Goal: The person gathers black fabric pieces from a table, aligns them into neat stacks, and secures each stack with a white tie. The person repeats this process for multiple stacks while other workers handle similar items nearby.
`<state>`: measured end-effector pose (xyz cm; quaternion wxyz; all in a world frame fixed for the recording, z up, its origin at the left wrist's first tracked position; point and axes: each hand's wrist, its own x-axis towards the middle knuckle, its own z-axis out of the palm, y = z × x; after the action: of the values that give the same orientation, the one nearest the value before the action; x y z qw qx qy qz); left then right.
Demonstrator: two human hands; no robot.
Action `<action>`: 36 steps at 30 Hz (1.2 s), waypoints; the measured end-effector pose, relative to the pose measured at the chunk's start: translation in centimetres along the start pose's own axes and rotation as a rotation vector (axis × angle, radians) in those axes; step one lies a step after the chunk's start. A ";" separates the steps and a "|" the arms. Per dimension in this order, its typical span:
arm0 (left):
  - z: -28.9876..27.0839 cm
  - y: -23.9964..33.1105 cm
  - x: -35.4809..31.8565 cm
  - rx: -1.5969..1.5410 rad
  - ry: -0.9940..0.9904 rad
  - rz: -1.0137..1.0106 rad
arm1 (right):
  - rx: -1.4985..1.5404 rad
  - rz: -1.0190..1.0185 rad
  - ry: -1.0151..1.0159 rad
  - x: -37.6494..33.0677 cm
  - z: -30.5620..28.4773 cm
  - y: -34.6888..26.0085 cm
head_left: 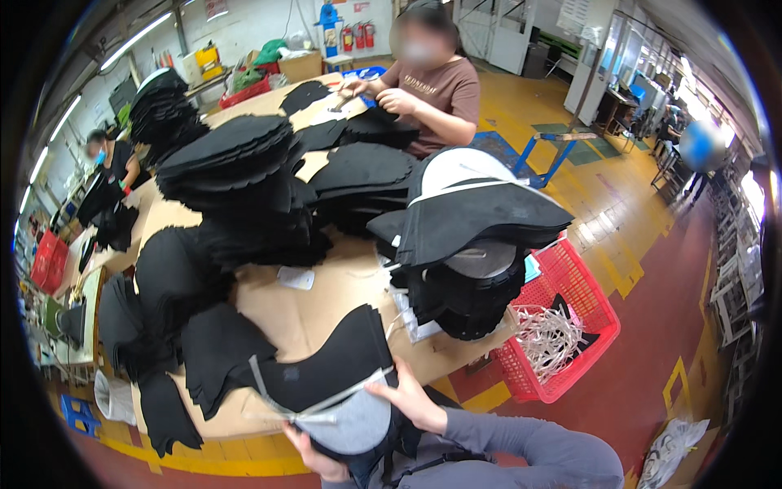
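At the table's near edge I hold a bundle of black fabric pieces [334, 359] with a rounded grey piece [350, 424] on its near side. A pale strip [326, 398] runs across the bundle, with loose ends sticking out to the left. My left hand [319, 458] grips the lower left edge, its fingers partly hidden. On the right side, my right hand [411, 398] is closed on the bundle, its thumb lying over the grey piece near the strip. Just beyond stands a tall stack of tied black bundles [481, 220], topped by a pale rounded piece.
Stacks of black cut fabric [228, 159] cover much of the brown-topped table [277, 297]. A red basket [586, 285] with pale strips [546, 342] stands at right. Across the table a person [436, 90] handles black pieces; another person [122, 167] is at far left.
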<state>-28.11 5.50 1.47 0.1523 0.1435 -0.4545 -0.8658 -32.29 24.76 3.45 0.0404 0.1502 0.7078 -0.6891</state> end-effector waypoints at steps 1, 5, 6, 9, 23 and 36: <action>0.9 0.5 -1.1 -0.141 -0.116 0.171 | 0.050 -0.135 -0.058 -0.5 -0.3 -1.2; 2.6 4.5 -2.2 0.505 -0.100 0.648 | -0.049 -0.559 -0.208 -2.4 -3.2 -12.3; 5.0 6.3 -1.8 0.539 -0.104 0.683 | -0.110 -0.689 -0.242 -2.5 -4.7 -15.8; 15.6 11.3 1.6 0.181 -0.284 0.495 | -0.196 -0.981 0.065 -1.7 -8.5 -22.9; 37.7 2.2 5.3 0.079 -0.672 -0.201 | -0.317 -0.672 0.304 8.5 -28.2 -22.6; 7.4 5.4 14.3 0.537 -0.444 -0.021 | -0.539 -1.600 0.000 1.5 -10.5 -16.3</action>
<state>-43.27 2.48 8.48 -0.0021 -0.0086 -0.6865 -0.7271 -36.54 35.27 19.26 -0.4255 -0.4111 0.7411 -0.3174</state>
